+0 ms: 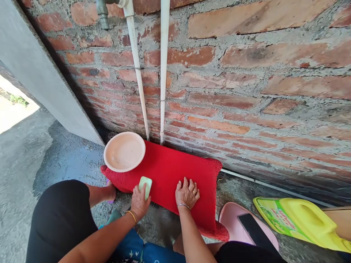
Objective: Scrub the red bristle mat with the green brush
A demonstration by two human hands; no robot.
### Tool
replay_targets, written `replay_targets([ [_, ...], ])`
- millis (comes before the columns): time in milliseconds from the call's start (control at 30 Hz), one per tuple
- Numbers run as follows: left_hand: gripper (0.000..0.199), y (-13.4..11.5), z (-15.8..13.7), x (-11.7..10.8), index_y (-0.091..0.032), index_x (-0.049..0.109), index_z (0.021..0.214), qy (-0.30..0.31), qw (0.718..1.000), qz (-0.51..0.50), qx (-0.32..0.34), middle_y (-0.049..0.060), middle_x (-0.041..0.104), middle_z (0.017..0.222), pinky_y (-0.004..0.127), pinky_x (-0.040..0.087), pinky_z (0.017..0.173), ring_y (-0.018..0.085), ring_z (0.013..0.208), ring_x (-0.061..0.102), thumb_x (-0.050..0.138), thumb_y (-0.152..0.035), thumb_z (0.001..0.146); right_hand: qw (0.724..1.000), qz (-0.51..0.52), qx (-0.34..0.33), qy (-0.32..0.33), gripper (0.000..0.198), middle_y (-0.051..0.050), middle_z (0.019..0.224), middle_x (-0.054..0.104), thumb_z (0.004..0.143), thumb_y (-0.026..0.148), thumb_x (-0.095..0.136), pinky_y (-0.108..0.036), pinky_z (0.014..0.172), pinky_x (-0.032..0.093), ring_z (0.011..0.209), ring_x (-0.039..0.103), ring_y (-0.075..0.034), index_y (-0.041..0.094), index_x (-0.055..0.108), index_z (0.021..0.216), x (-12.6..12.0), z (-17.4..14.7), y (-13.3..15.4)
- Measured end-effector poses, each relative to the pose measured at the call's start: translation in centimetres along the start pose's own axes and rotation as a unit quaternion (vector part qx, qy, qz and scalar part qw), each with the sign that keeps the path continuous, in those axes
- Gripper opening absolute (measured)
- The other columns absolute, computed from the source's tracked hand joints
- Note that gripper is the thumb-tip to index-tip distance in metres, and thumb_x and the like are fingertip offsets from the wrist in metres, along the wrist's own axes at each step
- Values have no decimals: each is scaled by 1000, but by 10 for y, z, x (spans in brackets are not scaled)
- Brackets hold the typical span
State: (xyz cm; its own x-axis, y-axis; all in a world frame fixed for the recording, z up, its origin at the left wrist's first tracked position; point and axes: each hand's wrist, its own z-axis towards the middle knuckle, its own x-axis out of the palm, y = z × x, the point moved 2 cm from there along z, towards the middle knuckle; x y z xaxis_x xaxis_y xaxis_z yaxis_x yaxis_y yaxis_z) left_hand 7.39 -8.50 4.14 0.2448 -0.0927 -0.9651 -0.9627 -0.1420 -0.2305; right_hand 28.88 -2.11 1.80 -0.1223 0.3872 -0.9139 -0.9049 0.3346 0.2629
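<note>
A red cloth (175,166) with a shaggy underside is spread over a low support by the wall. My left hand (140,201), with gold bangles at the wrist, grips a pale green bar of soap (145,185) at the near edge of the cloth. My right hand (187,193) rests on the right part of the cloth, palm down and fingers apart, with nothing in it. At the cloth's left end stands a pale pink basin (124,151), whose inside looks shallow and light.
Behind the cloth rises a brick wall (208,84) with two white pipes (163,73) and a tap (102,16). To the right are a pink stool (229,219) bearing a dark phone (255,230) and a yellow detergent jug (298,219) lying tilted. Wet concrete (68,157) shows at left.
</note>
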Motion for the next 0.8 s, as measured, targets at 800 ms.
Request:
replay_targets([
  [800,53,4,39,-20,-20,44,134,-37,998,-42,-9,10,49,108,41,41,89,24,99,46,51,-34,82,1000,14,5,-2,41,-17,124,56,89,36,40,-49,91,33,122,42,-33,17,64,115,3,-1,0],
])
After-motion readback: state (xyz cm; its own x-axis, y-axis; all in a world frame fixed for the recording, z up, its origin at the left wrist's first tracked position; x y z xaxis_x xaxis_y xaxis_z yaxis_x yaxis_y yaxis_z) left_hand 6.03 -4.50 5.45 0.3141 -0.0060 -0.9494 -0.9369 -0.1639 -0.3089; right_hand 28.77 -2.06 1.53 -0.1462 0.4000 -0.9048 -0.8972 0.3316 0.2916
